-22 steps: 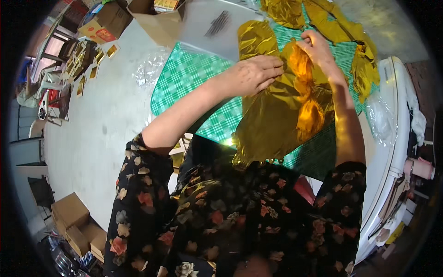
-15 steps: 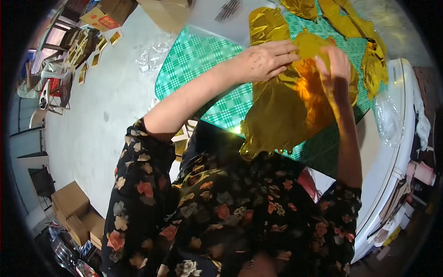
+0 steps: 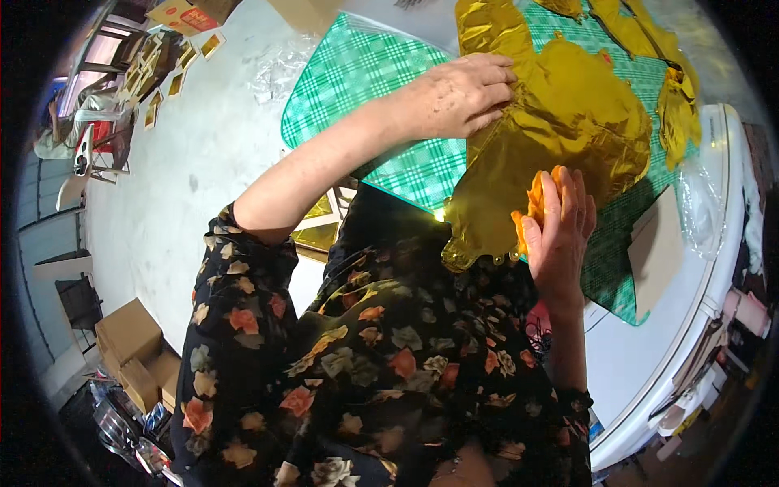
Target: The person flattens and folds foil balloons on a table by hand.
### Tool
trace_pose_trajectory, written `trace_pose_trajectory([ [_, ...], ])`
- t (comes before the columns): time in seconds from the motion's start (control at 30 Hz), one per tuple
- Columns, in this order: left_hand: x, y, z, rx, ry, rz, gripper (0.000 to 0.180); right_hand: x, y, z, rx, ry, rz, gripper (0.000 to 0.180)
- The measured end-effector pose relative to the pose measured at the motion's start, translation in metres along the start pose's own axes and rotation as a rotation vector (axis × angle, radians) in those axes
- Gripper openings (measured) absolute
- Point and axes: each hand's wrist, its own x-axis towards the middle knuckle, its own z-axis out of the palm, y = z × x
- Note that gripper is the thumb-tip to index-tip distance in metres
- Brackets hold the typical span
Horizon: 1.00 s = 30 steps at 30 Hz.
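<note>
A flat, wrinkled gold foil balloon lies over a green plaid cloth in front of me. My left hand rests on the balloon's left side, palm down, with its fingers stretched out onto the foil. Lower down, near the balloon's front edge, my right hand grips an orange cloth between thumb and fingers. Small scalloped tabs line the foil edge closest to my body.
More gold foil pieces lie at the far right. Clear plastic wrap and a beige card sit by the table's right edge. Cardboard boxes stand on the floor at lower left. Gold-and-white frames lie at far left, near a seated person.
My right hand has come from the balloon's upper part down toward me, and the orange cloth in it now shows clearly. My left hand stays on the foil. The whole view has shifted slightly.
</note>
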Motion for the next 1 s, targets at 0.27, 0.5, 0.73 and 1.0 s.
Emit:
trace_pose_trajectory([
  [0.27,-0.0066,0.0031,0.0021,-0.053,0.029,-0.030,0.027,-0.0023,-0.0005,0.0034,-0.046,-0.032,0.042,0.069],
  [0.5,-0.0063,0.0051,0.0018,-0.048,0.054,-0.021,0.027,-0.0030,-0.0006,0.0036,-0.049,-0.011,0.025,0.070],
  [0.73,-0.0075,0.0044,0.0033,-0.076,0.061,-0.027,0.027,-0.0018,0.0038,0.0068,-0.062,-0.036,0.030,0.070],
  [1.0,-0.0017,0.0075,-0.0036,-0.093,0.074,-0.035,0.026,0.0016,0.0033,0.0001,0.008,-0.002,-0.010,0.065],
])
